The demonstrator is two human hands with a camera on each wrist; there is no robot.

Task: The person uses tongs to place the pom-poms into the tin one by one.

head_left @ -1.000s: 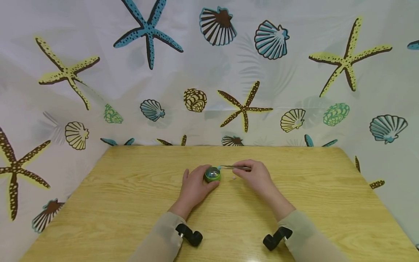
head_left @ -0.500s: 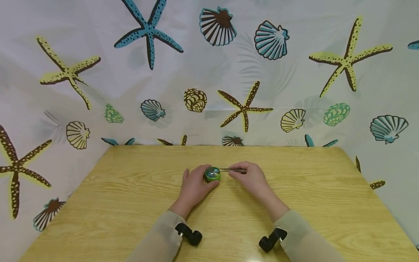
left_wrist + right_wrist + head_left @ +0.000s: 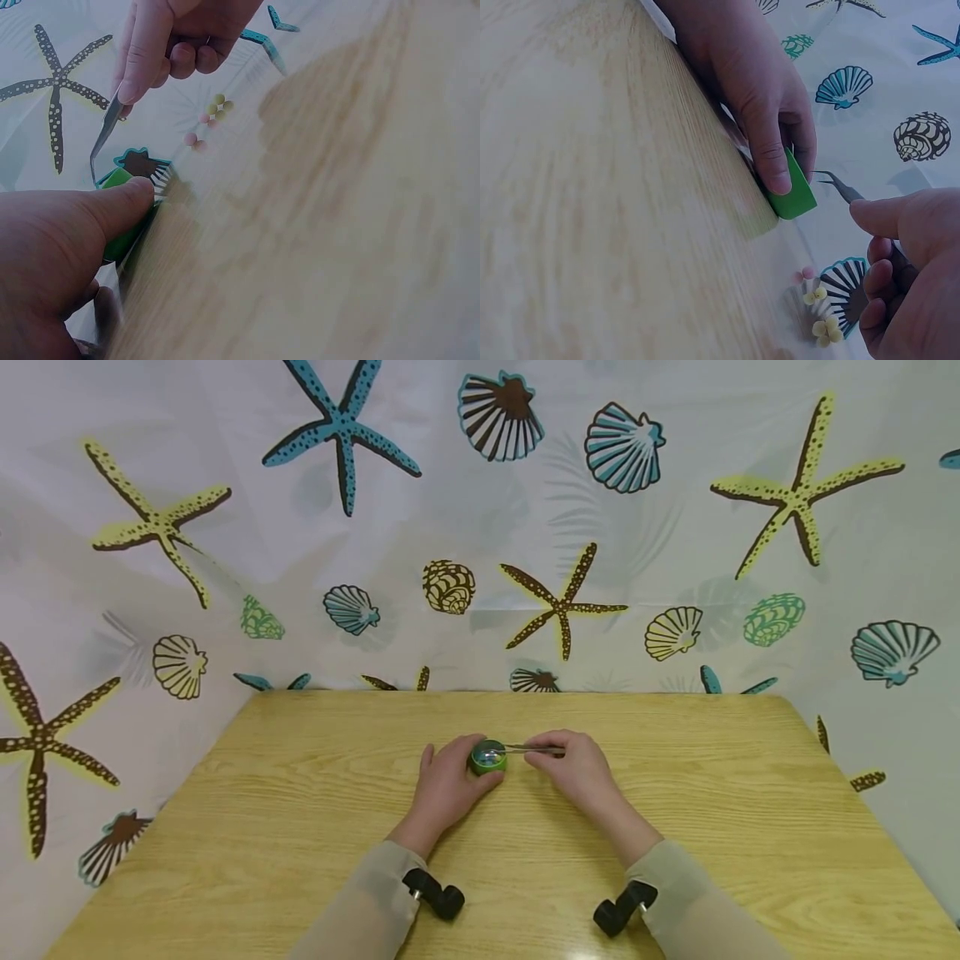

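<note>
On the wooden table (image 3: 300, 827) stands a small round green container (image 3: 488, 757) with a clear inside. My left hand (image 3: 450, 781) grips it from the left, thumb against its side (image 3: 124, 217). My right hand (image 3: 566, 764) pinches metal tweezers (image 3: 528, 748), and their curved tips reach over the container's opening. In the right wrist view the tweezers (image 3: 838, 186) point at the green container (image 3: 793, 193). Whether the tips hold anything I cannot tell. Several tiny pink and yellow beads (image 3: 207, 118) lie on the table just right of the container, by the right hand (image 3: 904, 262).
A curtain (image 3: 480, 527) printed with starfish and shells closes off the table at the back and both sides. Bare wood (image 3: 750, 810) spreads to the left, right and front of the hands. A black camera mount (image 3: 435, 895) sits on each wrist.
My right hand has shifted a little to the left, bringing the tweezer tips from the container's right rim to over its opening. The left hand and container have stayed put.
</note>
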